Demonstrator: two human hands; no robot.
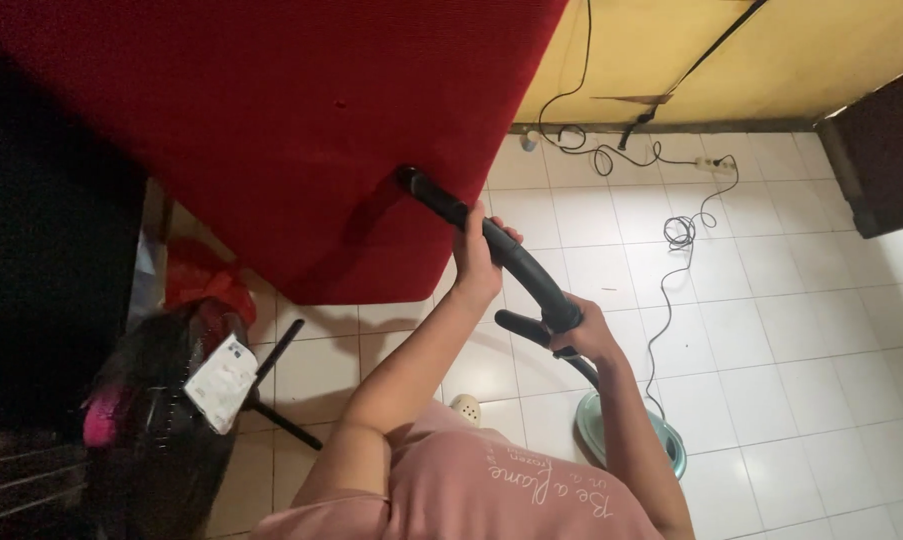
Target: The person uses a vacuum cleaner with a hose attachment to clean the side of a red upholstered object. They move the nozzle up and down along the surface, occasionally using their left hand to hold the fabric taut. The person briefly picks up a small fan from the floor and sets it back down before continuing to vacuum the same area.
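The person holds a black vacuum wand (491, 240) against the edge of a red mattress (271, 130) that leans up off the white tiled floor (821, 330). The left hand (476, 255) is wrapped around the upper part of the tube, fingers closed on it, and the right hand (586, 335) is clamped on the curved handle lower down, where the hose leaves it. The nozzle end (416, 185) presses into the red fabric close to the lower corner. The main risk looks to be the mattress itself: pushed hard near that corner, it could slide or tip, since little seems to brace it. The teal vacuum body (661, 440) sits just beside the person's right leg, and its thin power cord (671, 270) trails in loose loops across the tiles to a power strip (716, 162) near the yellow wall; a step back could snag a foot in it or yank the plug. Whether the nozzle lies flat on the cloth is hard to tell in its own shadow. A black stand (271, 385) crowds the left side.
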